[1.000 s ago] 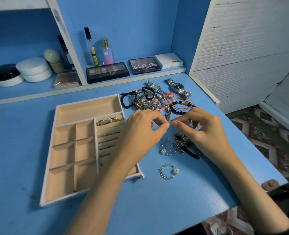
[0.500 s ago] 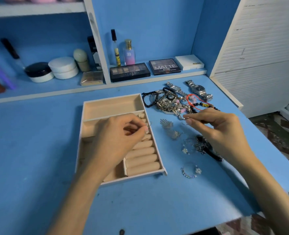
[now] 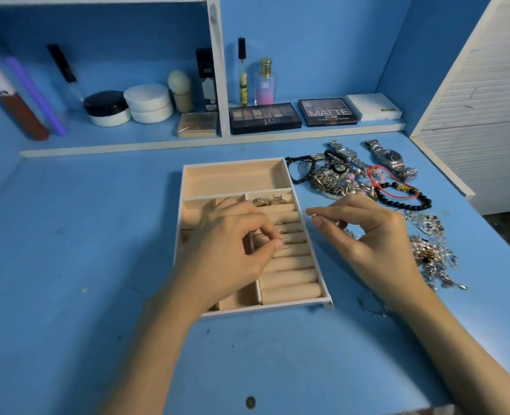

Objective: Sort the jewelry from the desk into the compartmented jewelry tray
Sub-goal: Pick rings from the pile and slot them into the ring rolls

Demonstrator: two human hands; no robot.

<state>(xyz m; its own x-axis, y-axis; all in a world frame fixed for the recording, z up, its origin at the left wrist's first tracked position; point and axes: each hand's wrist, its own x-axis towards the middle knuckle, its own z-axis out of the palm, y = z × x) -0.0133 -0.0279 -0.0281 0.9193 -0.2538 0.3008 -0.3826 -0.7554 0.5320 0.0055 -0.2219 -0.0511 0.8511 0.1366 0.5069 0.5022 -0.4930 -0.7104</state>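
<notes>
A palette lettered "MATTE" (image 3: 327, 112) is seen on the low shelf (image 3: 128, 145) behind the blue tabletop (image 3: 68, 265), beside a darker palette (image 3: 265, 118) whose lettering is only partly legible. The letters "SB" are shown on a pink perfume bottle (image 3: 265, 82); the small writing on a white box (image 3: 373, 106) cannot be read.

The left hand (image 3: 235, 253) is held over the compartmented jewelry tray (image 3: 235, 163). Its fingers are curled, and a small thin metal piece (image 3: 281, 238) is pinched between thumb and forefinger above the ring rolls (image 3: 289, 274). The right hand (image 3: 367, 235) is raised just beside the tray's right wall, where a small ring-like piece (image 3: 314, 216) is pinched at the tips of thumb and forefinger, the other fingers being curled under.

A few rings (image 3: 270, 201) are seen lying in the narrow compartment at the head of the ring rolls. The rest of the jewelry is left on the tabletop to the right of the tray. There, two metal watches (image 3: 390, 158), a black bead bracelet (image 3: 406, 202) and a red cord (image 3: 382, 181) are gathered round a tangled heap (image 3: 334, 181). A pile of silver chains (image 3: 430, 253) is seen nearer the edge.
</notes>
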